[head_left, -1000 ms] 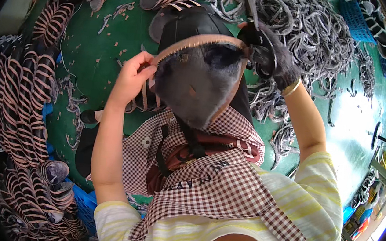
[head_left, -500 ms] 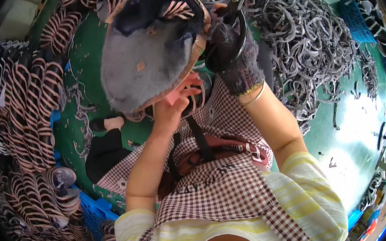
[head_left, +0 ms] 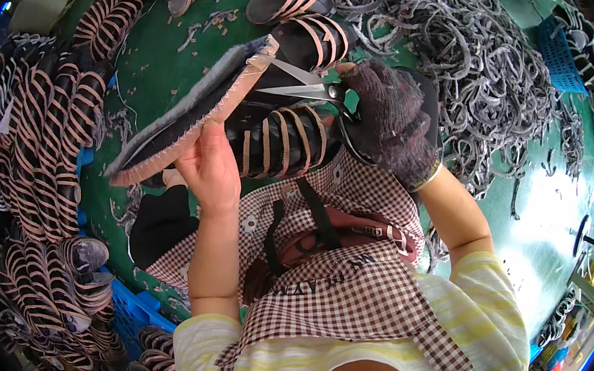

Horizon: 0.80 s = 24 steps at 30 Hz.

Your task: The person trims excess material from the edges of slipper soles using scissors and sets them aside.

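Note:
My left hand [head_left: 212, 169] is bare and closed on the edge of a fuzzy grey-lined shoe piece [head_left: 190, 134]. The piece tilts almost edge-on, showing its pale pink rim with whitish stitches. In a dark knitted glove, my right hand [head_left: 394, 120] grips black-handled scissors [head_left: 314, 90]. Their blades stand apart and point left, with the upper tip at the piece's far end; whether it touches, I cannot tell. Right beside my left hand is a dark shoe upper with pale straps [head_left: 287, 142]. Farther up lie more strapped uppers [head_left: 319, 39].
Grey fuzzy trimmings [head_left: 474, 81] are heaped on the green floor at the upper right. Rows of strapped uppers [head_left: 33, 143] line the left side, near a blue crate [head_left: 135, 313]. Another blue basket [head_left: 560, 57] holding shoes stands at the far right.
The shoe piece has turned from facing me to nearly edge-on, shifting left. My right hand has moved lower and right, and the scissors now point left with their blades apart beside the piece.

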Motion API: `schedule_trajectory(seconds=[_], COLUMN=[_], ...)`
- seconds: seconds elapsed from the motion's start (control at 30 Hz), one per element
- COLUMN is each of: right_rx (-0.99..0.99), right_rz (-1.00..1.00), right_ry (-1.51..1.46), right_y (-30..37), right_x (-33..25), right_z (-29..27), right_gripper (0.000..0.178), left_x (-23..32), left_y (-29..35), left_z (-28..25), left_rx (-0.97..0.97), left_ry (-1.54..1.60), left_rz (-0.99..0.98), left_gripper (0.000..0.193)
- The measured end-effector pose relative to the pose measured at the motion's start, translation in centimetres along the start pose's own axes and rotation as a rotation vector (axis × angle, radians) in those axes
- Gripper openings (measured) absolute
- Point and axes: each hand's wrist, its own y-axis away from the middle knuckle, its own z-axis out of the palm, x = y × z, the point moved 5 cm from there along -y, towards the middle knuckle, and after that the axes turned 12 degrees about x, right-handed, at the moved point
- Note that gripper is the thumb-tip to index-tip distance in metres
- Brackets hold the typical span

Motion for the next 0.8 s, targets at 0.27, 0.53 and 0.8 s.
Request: schedule_trajectory(seconds=[0.27, 0.53, 0.8], right_rx=[-0.156, -0.251, -0.368], right_rz=[-0.005, -0.135, -0.229], right_ry=[0.242, -0.027, -0.015], right_y=[-0.1, -1.7, -1.4], right_x=[-1.2, 0.2, -2.5], right_z=[-0.5, -0.8, -0.1], right_gripper=[0.035, 0.045, 0.045], left_x=[1.7, 2.0, 1.8], left_y=[1.5, -0.2, 0.6], left_z=[-0.3, -2.6, -1.4], left_rx=[0.034, -0.001, -0.17], left_ry=[-0.075, 0.154, 0.306], left_rz=[0.078, -0.228, -0.44], left_gripper=[0.031, 0.032, 0.024])
